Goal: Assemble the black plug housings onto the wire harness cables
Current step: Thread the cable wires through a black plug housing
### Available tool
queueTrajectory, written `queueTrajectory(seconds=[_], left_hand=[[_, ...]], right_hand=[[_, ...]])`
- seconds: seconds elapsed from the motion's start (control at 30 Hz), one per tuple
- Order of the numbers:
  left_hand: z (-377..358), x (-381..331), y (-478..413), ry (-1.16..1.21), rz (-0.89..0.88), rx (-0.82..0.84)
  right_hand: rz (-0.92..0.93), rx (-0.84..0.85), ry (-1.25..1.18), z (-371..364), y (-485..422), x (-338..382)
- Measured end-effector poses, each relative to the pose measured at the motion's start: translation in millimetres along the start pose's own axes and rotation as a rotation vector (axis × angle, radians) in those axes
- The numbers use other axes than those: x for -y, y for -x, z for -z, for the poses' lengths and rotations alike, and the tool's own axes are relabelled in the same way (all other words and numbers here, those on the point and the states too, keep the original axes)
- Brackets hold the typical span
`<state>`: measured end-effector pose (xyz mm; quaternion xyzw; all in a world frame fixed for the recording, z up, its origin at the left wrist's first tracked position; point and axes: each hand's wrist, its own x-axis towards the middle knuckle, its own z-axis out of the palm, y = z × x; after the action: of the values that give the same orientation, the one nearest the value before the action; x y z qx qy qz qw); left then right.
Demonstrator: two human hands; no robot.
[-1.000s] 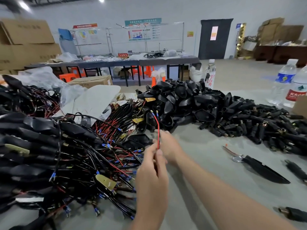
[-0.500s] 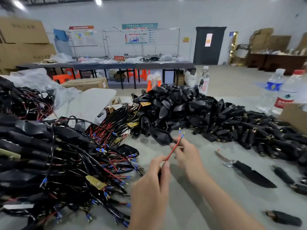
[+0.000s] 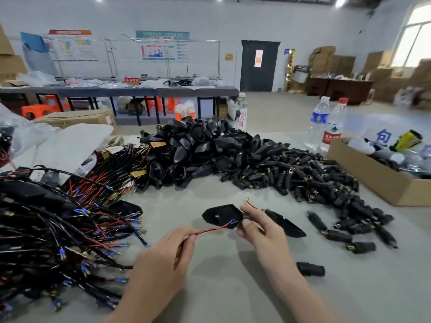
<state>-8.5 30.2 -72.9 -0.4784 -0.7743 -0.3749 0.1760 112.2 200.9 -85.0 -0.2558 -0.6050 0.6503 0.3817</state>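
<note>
Black plug housing point(image 3: 220, 215), centre frame: gripped in my right hand point(image 3: 263, 231). Red wire point(image 3: 210, 230): pinched by my left hand point(image 3: 163, 262), blue tips at the housing. Cardboard box point(image 3: 373, 180), right: blue "包" inside; bottle point(image 3: 242, 117) lettering, perhaps "白开".

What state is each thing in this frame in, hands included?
Left hand: pinching the red-and-black wire pair.
Right hand: gripping a black housing, off the table.
Blue wire tips: at the housing's narrow end; seating unclear.
Housing pile: heaped, loose.
Blue-label water bottle: upright, capped.
Red-label water bottle: upright, capped.
Cardboard box: open.
Door: shut.
</note>
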Motion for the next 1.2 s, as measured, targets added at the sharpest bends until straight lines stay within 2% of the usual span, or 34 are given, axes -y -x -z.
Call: queueTrajectory(seconds=[0.37,0.47,0.63,0.8,1.0,1.1,1.2], left_hand=[[1.4,-0.4,-1.0,0.149,0.081,0.063],[1.5,2.4,-0.2,0.150,0.062,0.076],[6.5,6.3,-2.4,-0.069,0.038,0.056],[10.4,12.0,-2.6,-0.141,-0.108,0.032],[9.0,14.8,-1.8,-0.176,-0.080,0.073],[7.7,9.6,-1.6,-0.095,-0.078,0.046],[6.8,5.7,-2.0,0.014,-0.062,0.023]], right_hand=[[-0.031,0.130,0.167,-7.8,1.9,0.7],[-0.037,0.129,0.103,-7.3,1.0,0.0],[-0.092,0.151,-0.187,-5.8,-1.3,-2.6],[-0.092,0.196,-0.220,-3.2,-0.5,-4.0],[-0.083,0.210,-0.074,-4.6,2.5,-1.8],[-0.038,0.196,0.074,-6.8,4.7,0.4],[-0.029,0.200,0.098,-8.8,5.1,0.1]])
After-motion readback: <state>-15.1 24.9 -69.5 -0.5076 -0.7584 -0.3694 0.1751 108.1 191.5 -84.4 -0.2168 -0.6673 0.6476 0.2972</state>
